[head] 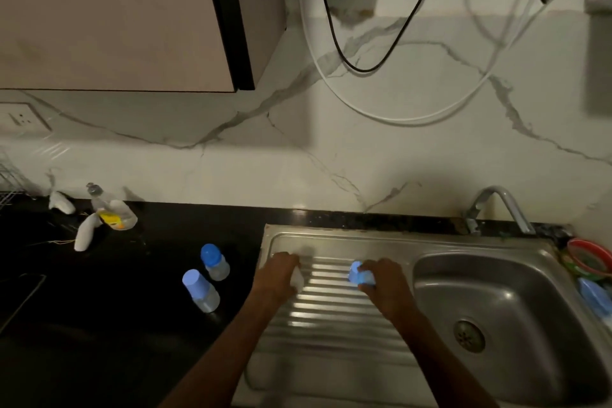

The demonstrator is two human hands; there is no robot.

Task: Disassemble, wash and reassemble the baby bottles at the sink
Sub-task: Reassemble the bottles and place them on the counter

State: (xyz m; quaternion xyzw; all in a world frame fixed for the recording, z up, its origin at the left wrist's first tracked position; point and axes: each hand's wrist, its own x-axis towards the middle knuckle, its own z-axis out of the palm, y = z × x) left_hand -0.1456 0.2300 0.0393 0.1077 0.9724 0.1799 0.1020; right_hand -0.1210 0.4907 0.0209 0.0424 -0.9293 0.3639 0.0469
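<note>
1. The right hand (385, 285) is gripping a pale blue cap (361, 276) over the ribbed steel drainboard (331, 318). Its fingers (371, 270) are curling round the cap's far side, and the cap is poking out to the left of them.
2. The left hand (281, 275) is holding something pale and translucent (298, 280), apparently a bottle body, which is showing just right of its curled fingers; blur is preventing a firm identification.
3. The two held pieces are lying apart, with bare ridges between them. Judgement: a cap is being separated from its bottle, so disassembly looks barely begun.
4. Two further bottles are standing capped on the dark tabletop (116, 291), left of the left hand's fingers, which are nearer to them. The near bottle (201, 290) and the far bottle (214, 262) are appearing tilted under the wide lens, long axes roughly upright.
5. Materials: the bottles are clear plastic cylinders with smooth, matte blue caps; the drainboard and sink basin (496, 308) are brushed steel, likely slippery.
6. The basin is lying right of the right hand's fingers, under the tap (503, 205).
7. Judgement: the cap should go into the basin; it could skid on the ridges.
</note>
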